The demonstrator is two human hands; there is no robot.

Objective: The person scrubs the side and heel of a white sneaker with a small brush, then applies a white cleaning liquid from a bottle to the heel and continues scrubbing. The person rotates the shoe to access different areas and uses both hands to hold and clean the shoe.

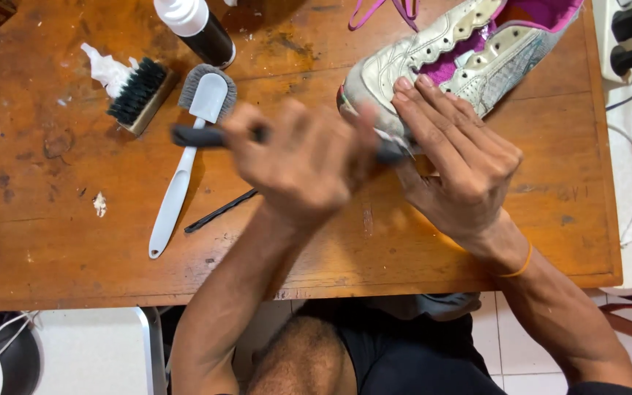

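Your left hand has its fingers clamped on a dark brush, scrubbing the sneaker toe; your right hand lies flat, fingers together, steadying the still grubby shoe.

On the table, the shoe lies at the far right under the right hand — two brushes side by side far left, a bottle behind them, the left hand between.

left hand grips dark brush | right hand steadies shoe
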